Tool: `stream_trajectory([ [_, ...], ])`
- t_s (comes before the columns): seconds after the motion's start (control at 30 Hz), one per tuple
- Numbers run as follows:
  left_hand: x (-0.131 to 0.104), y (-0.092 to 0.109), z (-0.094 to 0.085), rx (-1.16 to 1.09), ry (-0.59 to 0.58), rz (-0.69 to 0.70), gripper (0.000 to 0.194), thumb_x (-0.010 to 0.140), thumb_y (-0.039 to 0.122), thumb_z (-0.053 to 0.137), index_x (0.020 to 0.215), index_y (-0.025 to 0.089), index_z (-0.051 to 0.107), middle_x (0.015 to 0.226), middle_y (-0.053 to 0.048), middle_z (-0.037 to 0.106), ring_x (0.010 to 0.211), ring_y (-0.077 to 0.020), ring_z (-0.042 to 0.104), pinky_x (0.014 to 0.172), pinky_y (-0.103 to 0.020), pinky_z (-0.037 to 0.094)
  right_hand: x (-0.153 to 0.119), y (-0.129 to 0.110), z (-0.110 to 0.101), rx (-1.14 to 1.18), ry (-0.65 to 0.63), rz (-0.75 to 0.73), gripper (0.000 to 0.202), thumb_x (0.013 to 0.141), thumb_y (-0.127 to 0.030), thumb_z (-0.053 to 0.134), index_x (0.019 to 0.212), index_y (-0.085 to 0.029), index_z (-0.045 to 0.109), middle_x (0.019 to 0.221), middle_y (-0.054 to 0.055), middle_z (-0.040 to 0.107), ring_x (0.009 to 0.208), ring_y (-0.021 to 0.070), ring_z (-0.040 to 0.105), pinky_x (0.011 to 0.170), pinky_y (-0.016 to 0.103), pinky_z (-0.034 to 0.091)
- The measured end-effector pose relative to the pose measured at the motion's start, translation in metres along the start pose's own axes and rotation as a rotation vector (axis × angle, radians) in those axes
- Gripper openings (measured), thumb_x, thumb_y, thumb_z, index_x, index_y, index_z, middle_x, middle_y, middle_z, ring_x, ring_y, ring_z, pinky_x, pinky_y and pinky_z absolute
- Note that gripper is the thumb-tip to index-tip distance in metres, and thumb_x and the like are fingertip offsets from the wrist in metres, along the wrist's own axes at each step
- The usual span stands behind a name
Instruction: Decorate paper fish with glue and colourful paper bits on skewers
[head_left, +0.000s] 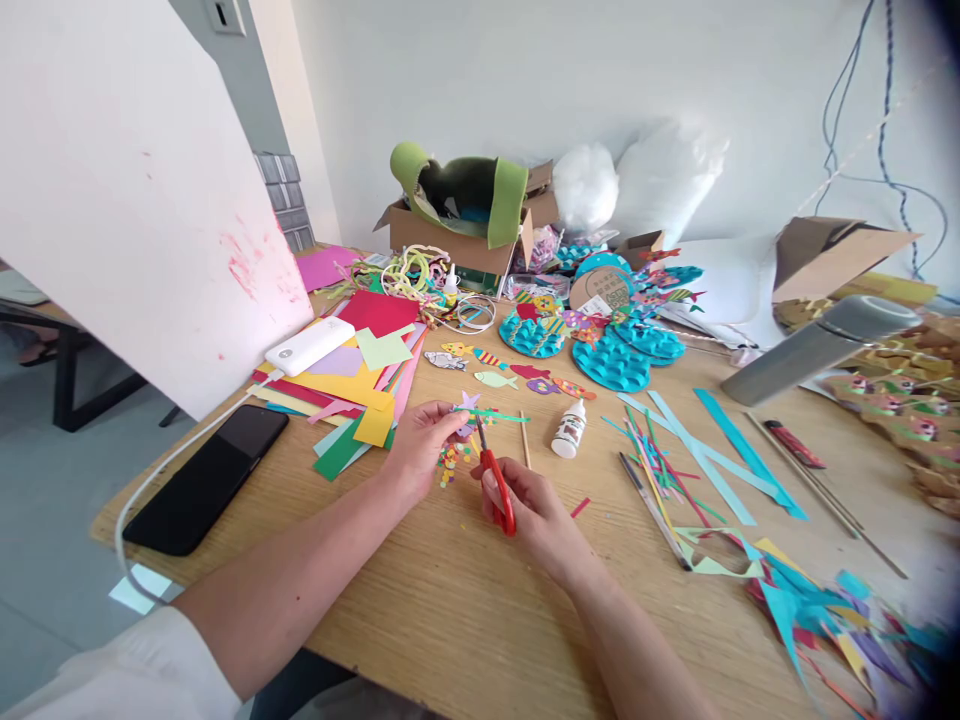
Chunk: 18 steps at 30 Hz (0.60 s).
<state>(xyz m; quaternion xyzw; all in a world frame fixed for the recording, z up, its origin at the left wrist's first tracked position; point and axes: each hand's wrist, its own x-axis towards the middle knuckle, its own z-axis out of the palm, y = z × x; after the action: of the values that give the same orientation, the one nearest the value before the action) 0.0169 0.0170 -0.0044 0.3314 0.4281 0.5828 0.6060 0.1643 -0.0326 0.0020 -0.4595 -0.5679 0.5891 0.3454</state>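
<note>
The left hand (427,445) pinches a green paper strip (501,415), likely light, limp and easily creased, best taken near the cut; the right hand (536,510), curled through red scissors (498,485), holds the blades beside it.

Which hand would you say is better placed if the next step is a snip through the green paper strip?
The right, I'd judge: the right hand holds the red-handled scissors, blades close to the green paper strip, while the left hand pinches that strip.
</note>
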Motion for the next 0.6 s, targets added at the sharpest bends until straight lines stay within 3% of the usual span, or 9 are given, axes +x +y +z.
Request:
stream_trajectory([
  [0.6,-0.004,0.001,0.003,-0.087,0.007,-0.090,0.021,0.057,0.027,0.079,0.061,0.015,0.063,0.060,0.000,0.064,0.055,-0.0086,0.058,0.059,-0.021,0.049,0.004,0.013,0.000,-0.108,0.066,-0.067,0.039,0.081,-0.053,0.061,0.087,-0.015,0.063,0.059,-0.003,0.050,0.053,0.0094,0.040,0.045,0.021,0.029],
])
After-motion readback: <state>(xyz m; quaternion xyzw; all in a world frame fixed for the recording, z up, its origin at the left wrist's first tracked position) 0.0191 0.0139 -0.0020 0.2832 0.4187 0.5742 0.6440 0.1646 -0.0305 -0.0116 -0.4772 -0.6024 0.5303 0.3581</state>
